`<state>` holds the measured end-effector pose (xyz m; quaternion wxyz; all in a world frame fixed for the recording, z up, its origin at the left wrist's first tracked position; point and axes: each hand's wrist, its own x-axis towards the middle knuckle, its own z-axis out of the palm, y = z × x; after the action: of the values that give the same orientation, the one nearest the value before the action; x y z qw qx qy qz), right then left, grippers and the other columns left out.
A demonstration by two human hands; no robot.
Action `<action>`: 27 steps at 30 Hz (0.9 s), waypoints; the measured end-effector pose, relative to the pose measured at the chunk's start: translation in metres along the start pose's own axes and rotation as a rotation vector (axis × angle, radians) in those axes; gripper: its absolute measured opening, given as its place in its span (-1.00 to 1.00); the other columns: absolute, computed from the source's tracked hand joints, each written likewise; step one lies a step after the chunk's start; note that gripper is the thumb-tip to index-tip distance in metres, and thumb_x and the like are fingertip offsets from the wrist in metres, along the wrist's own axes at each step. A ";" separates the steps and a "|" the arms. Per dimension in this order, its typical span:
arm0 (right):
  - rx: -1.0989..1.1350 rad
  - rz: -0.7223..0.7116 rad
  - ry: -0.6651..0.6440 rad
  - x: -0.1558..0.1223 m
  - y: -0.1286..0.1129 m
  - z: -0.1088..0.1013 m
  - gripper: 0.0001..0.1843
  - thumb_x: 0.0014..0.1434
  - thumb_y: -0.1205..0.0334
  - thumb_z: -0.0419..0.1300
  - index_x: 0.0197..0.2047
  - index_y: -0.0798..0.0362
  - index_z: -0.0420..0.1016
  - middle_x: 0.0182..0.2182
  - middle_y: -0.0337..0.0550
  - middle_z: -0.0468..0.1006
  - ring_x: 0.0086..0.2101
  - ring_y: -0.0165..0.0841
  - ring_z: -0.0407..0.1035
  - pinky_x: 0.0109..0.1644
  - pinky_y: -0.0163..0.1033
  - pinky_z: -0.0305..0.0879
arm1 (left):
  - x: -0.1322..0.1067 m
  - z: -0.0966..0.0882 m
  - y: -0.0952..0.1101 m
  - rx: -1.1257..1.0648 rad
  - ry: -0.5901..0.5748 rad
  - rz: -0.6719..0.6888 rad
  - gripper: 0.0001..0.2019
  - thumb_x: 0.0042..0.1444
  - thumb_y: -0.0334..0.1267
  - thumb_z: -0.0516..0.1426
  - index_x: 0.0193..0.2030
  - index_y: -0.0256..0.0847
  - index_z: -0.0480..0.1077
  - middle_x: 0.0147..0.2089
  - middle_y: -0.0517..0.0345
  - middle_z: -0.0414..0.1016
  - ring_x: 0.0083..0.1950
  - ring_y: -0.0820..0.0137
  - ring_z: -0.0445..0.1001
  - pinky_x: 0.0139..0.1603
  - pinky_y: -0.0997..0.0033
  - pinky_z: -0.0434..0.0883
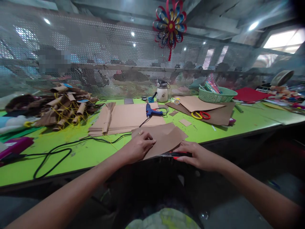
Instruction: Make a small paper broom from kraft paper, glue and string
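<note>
A brown kraft paper sheet (162, 137) lies at the front edge of the green table, its right part lifted in a fold. My left hand (140, 144), fingers curled together, grips the sheet on its left side. In my right hand (196, 154) is a black and red utility knife (182, 155), with its blade pointing left along the sheet's near edge. Just behind the sheet, a blue glue gun (152, 111) rests on a stack of brown paper (130, 114). A rolled, fringed paper piece (107, 119) lies on that stack's left end.
A black cord (69, 143) loops across the left of the table (92, 156). Paper rolls with yellow string (71, 108) are heaped beyond it. Red and yellow scissors (200, 115) lie on brown sheets to the right, before a green basket (218, 95). A white jug (162, 92) stands behind.
</note>
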<state>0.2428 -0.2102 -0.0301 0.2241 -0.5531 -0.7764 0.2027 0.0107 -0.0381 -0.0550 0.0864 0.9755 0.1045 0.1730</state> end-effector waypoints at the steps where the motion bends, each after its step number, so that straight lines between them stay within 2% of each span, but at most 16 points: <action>1: 0.004 -0.002 -0.003 0.002 0.000 0.001 -0.72 0.29 0.19 0.15 0.02 0.05 0.52 -0.12 -0.02 0.51 -0.09 -0.25 0.38 0.03 -0.15 0.29 | 0.000 0.000 0.000 0.001 0.002 -0.001 -0.64 0.35 -0.20 -0.08 0.05 -0.19 0.49 -0.06 -0.06 0.41 -0.02 0.25 0.30 -0.01 0.24 0.30; 13: 0.028 0.003 -0.026 -0.005 0.004 -0.001 -0.70 0.31 0.12 0.12 0.01 0.05 0.52 -0.15 -0.02 0.51 -0.14 -0.28 0.38 0.02 -0.15 0.29 | 0.000 -0.001 0.001 0.027 0.009 0.012 -0.63 0.36 -0.21 -0.09 0.04 -0.21 0.50 -0.08 -0.07 0.44 -0.04 0.24 0.28 -0.03 0.22 0.30; 21: 0.021 -0.025 -0.011 0.008 -0.005 0.001 -0.76 0.27 0.21 0.17 -0.03 0.07 0.54 -0.08 -0.02 0.51 -0.08 -0.26 0.38 0.04 -0.17 0.28 | 0.001 0.001 -0.002 0.017 -0.003 0.011 -0.63 0.35 -0.21 -0.09 0.05 -0.22 0.49 -0.07 -0.08 0.44 -0.02 0.23 0.31 0.00 0.20 0.30; 24: 0.021 -0.010 -0.025 0.007 -0.005 0.001 -0.74 0.29 0.19 0.16 -0.02 0.07 0.53 -0.08 -0.03 0.51 -0.07 -0.27 0.38 0.05 -0.17 0.27 | -0.001 -0.007 -0.009 -0.088 -0.015 -0.010 -0.67 0.33 -0.20 -0.04 0.03 -0.19 0.49 -0.05 -0.05 0.44 -0.01 0.27 0.36 0.04 0.25 0.32; 27: 0.014 0.003 -0.033 0.004 -0.001 0.000 -0.74 0.29 0.16 0.15 -0.02 0.07 0.53 -0.11 -0.03 0.52 -0.10 -0.26 0.39 0.03 -0.16 0.28 | -0.008 -0.022 -0.015 -0.214 -0.073 -0.043 -0.71 0.29 -0.17 0.03 0.02 -0.17 0.48 -0.01 -0.02 0.44 0.00 0.32 0.41 0.05 0.32 0.36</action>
<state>0.2408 -0.2062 -0.0290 0.2147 -0.5492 -0.7778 0.2174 -0.0067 -0.0223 -0.0405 0.1975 0.9639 0.1032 0.1457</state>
